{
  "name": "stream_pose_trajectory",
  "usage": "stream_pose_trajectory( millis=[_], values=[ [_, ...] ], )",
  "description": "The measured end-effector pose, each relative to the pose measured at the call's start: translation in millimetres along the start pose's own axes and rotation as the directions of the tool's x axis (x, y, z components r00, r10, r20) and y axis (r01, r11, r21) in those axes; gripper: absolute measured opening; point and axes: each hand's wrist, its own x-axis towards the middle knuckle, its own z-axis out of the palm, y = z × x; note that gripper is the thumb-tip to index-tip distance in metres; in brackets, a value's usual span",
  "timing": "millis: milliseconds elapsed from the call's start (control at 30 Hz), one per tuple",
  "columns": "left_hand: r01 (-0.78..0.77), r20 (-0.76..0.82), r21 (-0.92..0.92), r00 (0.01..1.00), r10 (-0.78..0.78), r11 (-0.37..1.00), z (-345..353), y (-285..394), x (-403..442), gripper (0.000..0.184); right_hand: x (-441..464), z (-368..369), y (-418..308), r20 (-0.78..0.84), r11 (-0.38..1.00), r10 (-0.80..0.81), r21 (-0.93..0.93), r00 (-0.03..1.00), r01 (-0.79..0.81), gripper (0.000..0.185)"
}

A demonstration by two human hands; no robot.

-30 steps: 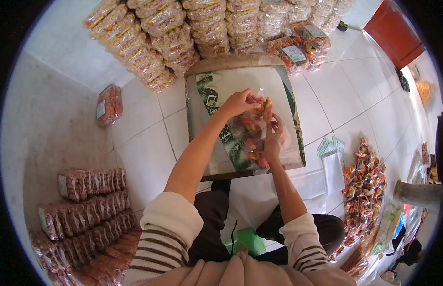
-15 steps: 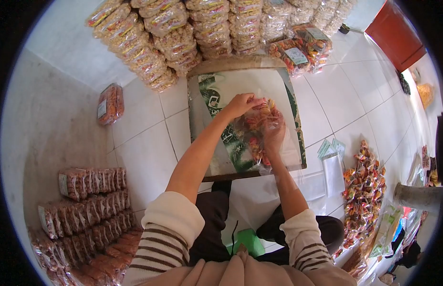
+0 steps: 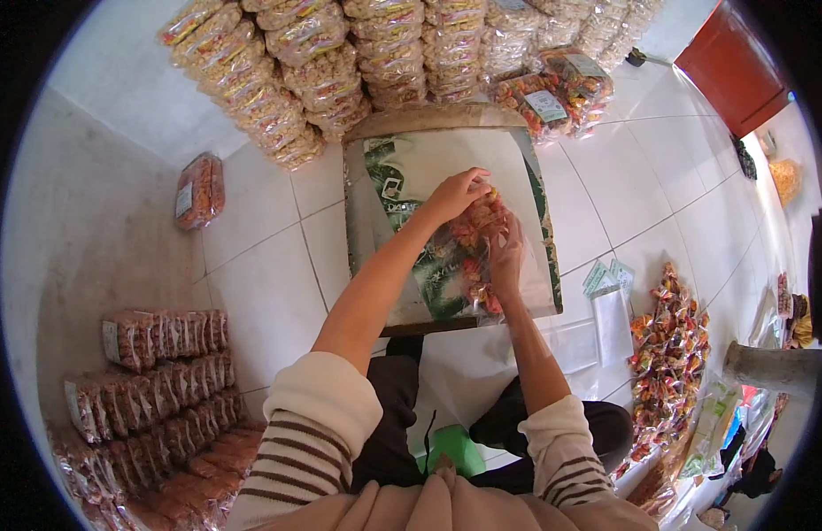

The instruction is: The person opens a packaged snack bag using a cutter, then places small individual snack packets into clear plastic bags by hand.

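Note:
On the low board-topped table [image 3: 490,146] lies clear plastic with small packets of reddish-orange and yellow snacks [image 3: 483,215] in it. My left hand [image 3: 457,195] is at the far end of these packets, its fingers curled on the plastic edge. My right hand [image 3: 506,258] is lower and to the right, with clear plastic over it and the wrist. Its fingers bend round the right side of the packets; the palm side is hidden. Another reddish packet [image 3: 482,296] sits nearer me, below the right hand.
Tall stacks of bagged pale snacks [image 3: 389,53] stand behind the table, beside filled labelled bags [image 3: 548,102]. Bagged brown snacks [image 3: 154,380] fill the left. Rightward lie a pile of small packets [image 3: 667,354], flat clear bags [image 3: 613,326] and green labels [image 3: 608,277].
My left hand's fingers have curled further over the packets' far end. My right hand has turned slightly and slid a little down along them. The view has shifted slightly.

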Motion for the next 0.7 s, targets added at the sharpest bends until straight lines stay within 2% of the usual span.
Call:
stream_pose_trajectory(
  millis=[67, 133, 167, 200, 233, 267, 300, 333, 367, 433, 467, 533, 600, 633, 700],
  values=[
    [0.020, -0.002, 0.015, 1.000, -0.020, 1.000, -1, 1, 0, 0.036, -2, 0, -3, -0.014, 0.999, 0.004, 0.050, 1.000, -0.003, 0.039],
    [0.040, -0.081, 0.295, 0.997, -0.017, 0.955, -3, -3, -4, 0.038, -8, -2, 2, -0.033, 0.995, 0.010, 0.096, 0.999, -0.007, 0.040],
    [0.034, -0.079, 0.293, 0.997, -0.011, 0.955, -5, -4, -6, 0.038, -13, -6, 4, -0.002, 1.000, -0.009, 0.018, 1.000, 0.009, 0.041],
    [0.040, -0.147, 0.361, 0.989, 0.014, 0.932, -7, -5, -8, 0.040, -17, -12, 8, 0.029, 0.998, -0.026, -0.061, 0.999, 0.028, 0.043],
    [0.050, -0.214, 0.427, 0.976, 0.048, 0.903, -12, -1, -10, 0.041, -22, -18, 15, 0.022, 0.997, -0.034, -0.066, 0.999, 0.036, 0.043],
    [0.039, -0.218, 0.428, 0.974, 0.061, 0.903, -19, 4, -11, 0.041, -29, -27, 20, 0.097, 0.995, -0.041, -0.088, 0.994, 0.050, 0.044],
    [0.122, -0.206, 0.462, 0.978, -0.028, 0.879, -28, 11, -13, 0.043, -37, -36, 22, 0.173, 0.992, -0.046, -0.108, 0.984, 0.065, 0.046],
    [0.205, -0.199, 0.498, 0.973, -0.119, 0.842, -36, 14, -16, 0.044, -44, -44, 19, 0.166, 0.991, -0.059, -0.105, 0.984, 0.077, 0.046],
    [0.201, -0.205, 0.506, 0.973, -0.109, 0.839, -44, 18, -20, 0.044, -52, -51, 16, 0.216, 0.995, -0.018, -0.090, 0.976, 0.038, 0.048],
    [0.218, -0.230, 0.273, 0.961, -0.156, 0.937, -54, 7, -26, 0.049, -69, -62, 10, 0.261, 0.998, 0.004, -0.064, 0.965, 0.013, 0.050],
    [0.213, -0.238, 0.284, 0.960, -0.147, 0.935, -54, 5, -33, 0.049, -79, -67, 10, 0.287, 0.998, -0.007, -0.064, 0.958, 0.027, 0.055],
    [0.310, -0.285, 0.261, 0.930, -0.234, 0.914, -43, 6, -62, 0.054, -95, -72, 6, 0.315, 0.997, -0.029, -0.055, 0.949, 0.049, 0.061],
    [0.389, -0.371, 0.012, 0.857, -0.357, 0.921, -15, 13, -92, 0.057, -106, -73, 1, 0.367, 0.991, -0.120, -0.014, 0.922, 0.134, 0.076],
    [0.441, -0.369, -0.097, 0.817, -0.443, 0.893, 6, -3, -104, 0.059, -109, -74, 0, 0.368, 0.990, -0.130, -0.005, 0.921, 0.142, 0.076],
    [0.464, -0.451, -0.241, 0.724, -0.522, 0.852, 46, -7, -127, 0.062, -111, -75, 1, 0.423, 0.920, -0.260, -0.165, 0.868, 0.356, 0.089]
  ],
)
